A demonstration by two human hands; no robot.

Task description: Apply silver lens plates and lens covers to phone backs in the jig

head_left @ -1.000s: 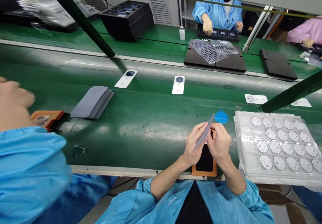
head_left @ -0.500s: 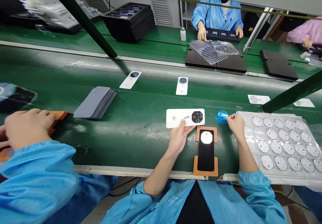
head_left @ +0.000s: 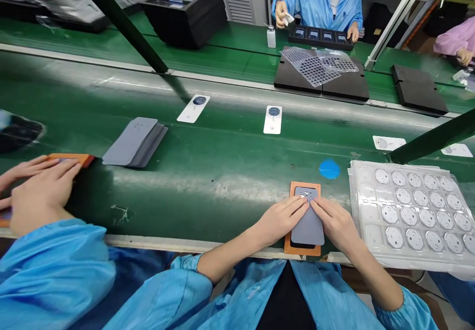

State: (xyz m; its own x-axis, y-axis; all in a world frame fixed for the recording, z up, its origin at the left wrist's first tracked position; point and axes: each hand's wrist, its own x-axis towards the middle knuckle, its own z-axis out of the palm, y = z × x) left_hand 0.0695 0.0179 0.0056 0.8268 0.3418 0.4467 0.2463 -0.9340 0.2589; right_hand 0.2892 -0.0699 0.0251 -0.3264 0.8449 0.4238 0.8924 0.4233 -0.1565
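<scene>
A grey phone back panel (head_left: 308, 226) lies slightly skewed over an orange fixture (head_left: 288, 221). At the panel's lower left, a strip of the black pad shows beneath it. My left hand (head_left: 284, 216) has its fingertips at the panel's upper left edge. From the other side, my right hand (head_left: 334, 221) grips the upper right edge, and both hands' fingertips nearly meet near the small cutouts. Beyond my right hand, a blue round film (head_left: 329, 168) lies on the green bench.
On the right is a clear tray (head_left: 374, 233) of round white pieces. Stacked grey panels (head_left: 129, 142) are at left, beside a co-worker's hands (head_left: 44, 186) on another orange fixture. White panels (head_left: 272, 119) lie farther back. A green post (head_left: 430, 137) slants across the right.
The white panel is gone from my left hand, and a grey panel now covers the fixture's black pad. My right hand has left the blue film and joined my left at the panel.
</scene>
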